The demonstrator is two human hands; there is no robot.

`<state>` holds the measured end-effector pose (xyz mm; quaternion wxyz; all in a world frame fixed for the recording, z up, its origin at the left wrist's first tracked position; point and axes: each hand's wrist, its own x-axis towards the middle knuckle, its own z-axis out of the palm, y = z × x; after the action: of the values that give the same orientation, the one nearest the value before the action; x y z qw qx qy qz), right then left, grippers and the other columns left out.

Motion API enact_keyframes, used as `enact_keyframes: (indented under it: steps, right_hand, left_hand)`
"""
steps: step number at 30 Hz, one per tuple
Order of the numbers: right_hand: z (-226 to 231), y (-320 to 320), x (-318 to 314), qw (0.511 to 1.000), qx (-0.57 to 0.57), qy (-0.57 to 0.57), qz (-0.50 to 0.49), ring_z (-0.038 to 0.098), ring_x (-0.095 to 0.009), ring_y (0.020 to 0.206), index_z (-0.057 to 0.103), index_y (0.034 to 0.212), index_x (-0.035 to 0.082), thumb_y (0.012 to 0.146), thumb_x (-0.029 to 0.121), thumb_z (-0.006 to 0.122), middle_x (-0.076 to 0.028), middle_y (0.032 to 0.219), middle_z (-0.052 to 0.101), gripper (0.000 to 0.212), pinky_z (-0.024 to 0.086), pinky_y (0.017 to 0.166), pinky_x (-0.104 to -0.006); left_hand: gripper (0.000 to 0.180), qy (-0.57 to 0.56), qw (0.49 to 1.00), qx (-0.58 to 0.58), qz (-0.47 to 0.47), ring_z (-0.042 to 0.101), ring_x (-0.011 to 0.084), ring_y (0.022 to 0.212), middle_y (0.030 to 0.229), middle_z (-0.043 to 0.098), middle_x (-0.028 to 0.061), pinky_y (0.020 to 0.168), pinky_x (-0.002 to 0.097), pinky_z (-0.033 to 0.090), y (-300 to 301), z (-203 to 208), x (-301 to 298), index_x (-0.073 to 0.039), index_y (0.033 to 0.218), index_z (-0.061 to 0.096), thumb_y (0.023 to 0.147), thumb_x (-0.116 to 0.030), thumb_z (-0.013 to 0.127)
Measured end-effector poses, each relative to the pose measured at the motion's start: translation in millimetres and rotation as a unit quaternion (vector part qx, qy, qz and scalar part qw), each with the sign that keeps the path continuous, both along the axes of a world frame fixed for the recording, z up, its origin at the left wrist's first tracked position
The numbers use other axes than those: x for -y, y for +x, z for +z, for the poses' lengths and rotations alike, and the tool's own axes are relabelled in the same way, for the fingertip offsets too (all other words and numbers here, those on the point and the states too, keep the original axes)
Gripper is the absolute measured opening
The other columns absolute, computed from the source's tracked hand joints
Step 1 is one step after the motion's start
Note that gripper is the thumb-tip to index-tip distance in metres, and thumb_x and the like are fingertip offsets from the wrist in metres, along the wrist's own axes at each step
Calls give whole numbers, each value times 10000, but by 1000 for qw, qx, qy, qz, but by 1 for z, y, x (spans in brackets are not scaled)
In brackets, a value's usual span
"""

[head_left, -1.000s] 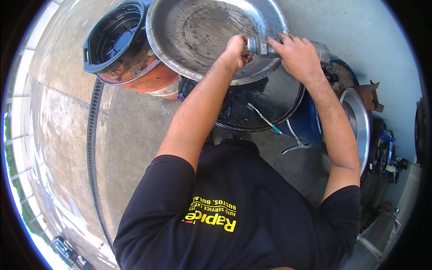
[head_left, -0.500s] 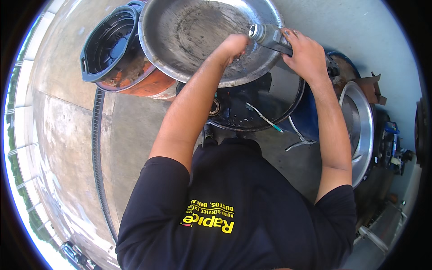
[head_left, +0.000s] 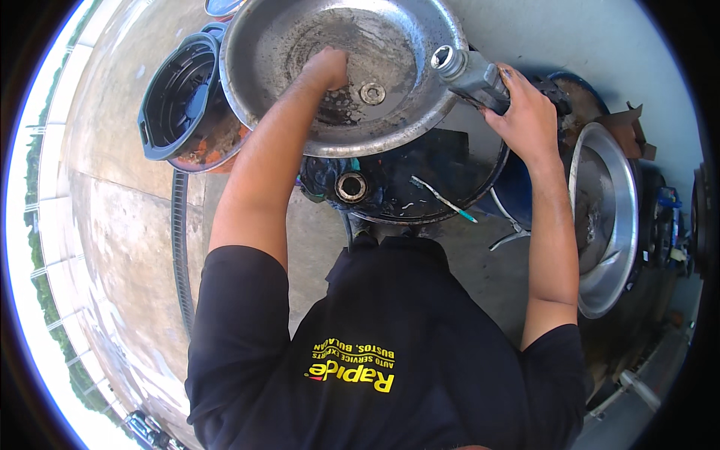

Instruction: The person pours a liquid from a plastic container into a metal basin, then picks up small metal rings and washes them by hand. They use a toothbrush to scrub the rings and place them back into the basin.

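A large dirty metal basin (head_left: 255,90) rests on top of a dark drum (head_left: 435,187). My left hand (head_left: 327,67) reaches into the basin with its fingers closed near the bottom; whether it holds something I cannot tell. A round metal washer (head_left: 372,94) lies in the basin just right of that hand. My right hand (head_left: 525,112) grips a grey metal tool with a socket end (head_left: 459,66) over the basin's right rim.
A black bucket-like part (head_left: 176,101) sits on an orange container (head_left: 217,154) at the left. A second metal basin (head_left: 604,217) leans at the right. A black hose (head_left: 180,255) runs along the concrete floor. The drum's bung hole (head_left: 350,186) is open.
My left hand moved from the basin's right rim down into its middle. My right hand pulled the tool to the right, away from the left hand.
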<state>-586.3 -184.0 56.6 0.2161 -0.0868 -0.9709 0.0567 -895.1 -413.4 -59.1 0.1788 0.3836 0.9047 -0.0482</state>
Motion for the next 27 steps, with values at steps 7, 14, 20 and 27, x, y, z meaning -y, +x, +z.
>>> enact_keyframes:
  steps: [7, 14, 20, 27]
  right_hand:
    - [-13, 11, 1, 999, 21, -39, -17, 709, -334, 1083, 606, 1364, 147, 749, 225, 858, -90, 1263, 714, 669, 586, 872, -436]
    - [-22, 20, 0, 998, 21, -65, -4, 697, -342, 1112, 613, 1347, 140, 753, 215, 855, -94, 1274, 710, 646, 579, 895, -433]
    - [-33, 28, 12, 994, 0, -108, 7, 702, -365, 1099, 634, 1335, 119, 734, 234, 870, -104, 1269, 724, 656, 576, 901, -429]
    - [-38, 42, 18, 977, -26, -211, -17, 739, -345, 1068, 638, 1307, 71, 740, 180, 911, -172, 1154, 752, 639, 567, 918, -387]
  left_hand:
    - [447, 77, 996, -51, 0, 616, 372, 1284, 1383, 633, 211, 1112, 440, 505, -13, -31, 20, -93, 1322, 687, 878, -131, 727]
    - [366, 295, 953, -61, 37, 676, 358, 1143, 1221, 717, 141, 991, 456, 551, 50, 40, 64, -97, 1205, 736, 870, -238, 776]
    - [210, 368, 918, -138, -56, 695, 333, 1015, 1063, 697, 99, 871, 440, 582, 187, 41, 99, -98, 1087, 705, 884, -145, 733]
    - [315, 357, 917, -177, -27, 595, 332, 1095, 1165, 601, 112, 914, 468, 528, 265, -13, 123, -104, 1125, 674, 830, -171, 760]
